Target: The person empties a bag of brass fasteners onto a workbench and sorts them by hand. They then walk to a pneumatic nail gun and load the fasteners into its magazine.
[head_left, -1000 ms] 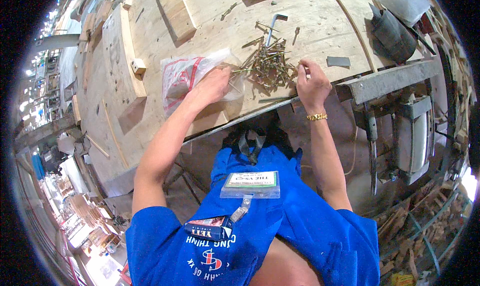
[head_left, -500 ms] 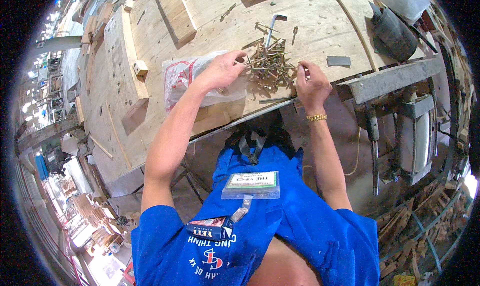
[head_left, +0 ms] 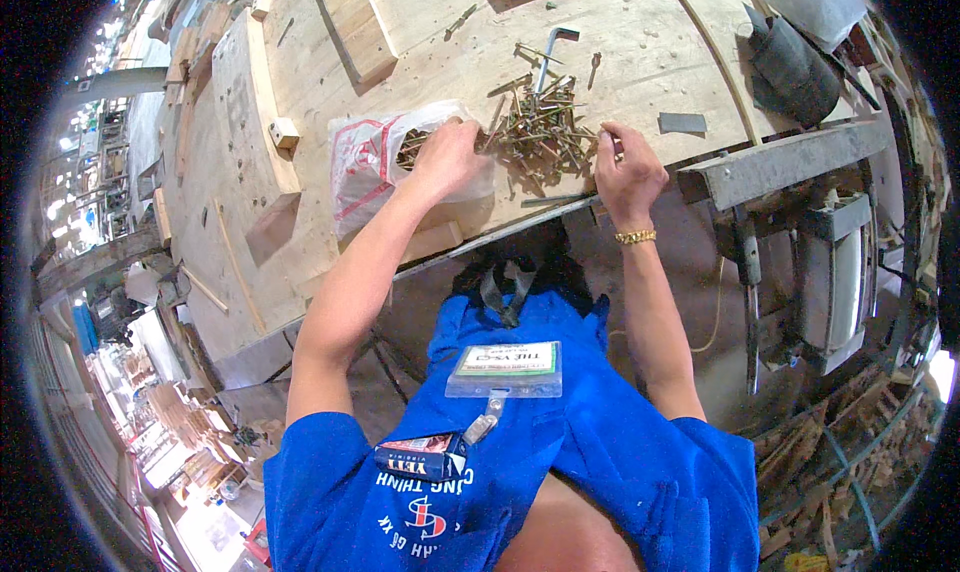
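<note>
A pile of long brass-coloured screws lies loose on the wooden workbench. Left of it sits a white plastic bag with red print, its mouth lifted so that more screws show inside. My left hand is closed at the rim of the bag, fingertips partly hidden behind the knuckles. Just right of the pile, my right hand is curled with thumb and finger pressed together; what it holds, if anything, is too small to make out.
A hex key lies behind the pile, with a small grey rectangle to the right. Wooden boards lie at the back left. A dark rolled piece stands back right, above a metal clamp bar.
My left hand has moved left from the pile's edge onto the bag and closed there. The bag's mouth has risen, uncovering screws inside. My right hand has hardly moved.
</note>
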Motion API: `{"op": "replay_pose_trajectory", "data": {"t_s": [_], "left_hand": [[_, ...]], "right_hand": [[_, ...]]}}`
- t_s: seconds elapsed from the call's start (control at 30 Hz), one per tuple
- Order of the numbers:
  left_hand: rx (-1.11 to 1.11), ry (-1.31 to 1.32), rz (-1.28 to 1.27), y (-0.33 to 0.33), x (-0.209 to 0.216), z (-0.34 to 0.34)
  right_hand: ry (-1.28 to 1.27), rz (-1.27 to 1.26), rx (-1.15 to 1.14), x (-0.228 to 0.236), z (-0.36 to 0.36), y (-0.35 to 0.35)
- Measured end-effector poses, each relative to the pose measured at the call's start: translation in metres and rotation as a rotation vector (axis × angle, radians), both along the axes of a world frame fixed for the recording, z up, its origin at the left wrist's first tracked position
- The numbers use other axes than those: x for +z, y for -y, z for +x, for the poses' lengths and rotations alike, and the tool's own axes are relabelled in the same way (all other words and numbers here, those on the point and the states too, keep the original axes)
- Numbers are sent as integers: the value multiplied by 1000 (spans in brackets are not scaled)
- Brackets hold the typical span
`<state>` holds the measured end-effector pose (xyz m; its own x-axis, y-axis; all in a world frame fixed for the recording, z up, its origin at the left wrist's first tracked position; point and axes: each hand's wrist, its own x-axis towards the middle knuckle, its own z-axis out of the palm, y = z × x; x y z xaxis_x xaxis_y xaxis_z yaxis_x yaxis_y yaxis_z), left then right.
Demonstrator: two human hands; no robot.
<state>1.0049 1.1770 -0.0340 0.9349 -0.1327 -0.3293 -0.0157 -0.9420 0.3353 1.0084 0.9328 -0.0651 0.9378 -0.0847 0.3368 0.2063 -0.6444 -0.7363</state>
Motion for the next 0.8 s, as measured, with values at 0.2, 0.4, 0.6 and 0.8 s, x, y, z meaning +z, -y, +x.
{"op": "replay_pose_trajectory", "data": {"t_s": [0.2, 0.4, 0.6, 0.8], "left_hand": [[209, -153, -130, -5, -7, 0], [320, -260, -219, -17, -11, 1], [460, -456, -440, -13, 5, 4], [-23, -109, -40, -29, 17, -6]], "right_hand": [[-3, 1, -5, 1, 1, 0], [-91, -1, 312, 14, 12, -12], [-118, -237, 477, 16, 22, -35], [-115, -245, 455, 13, 27, -22]]}}
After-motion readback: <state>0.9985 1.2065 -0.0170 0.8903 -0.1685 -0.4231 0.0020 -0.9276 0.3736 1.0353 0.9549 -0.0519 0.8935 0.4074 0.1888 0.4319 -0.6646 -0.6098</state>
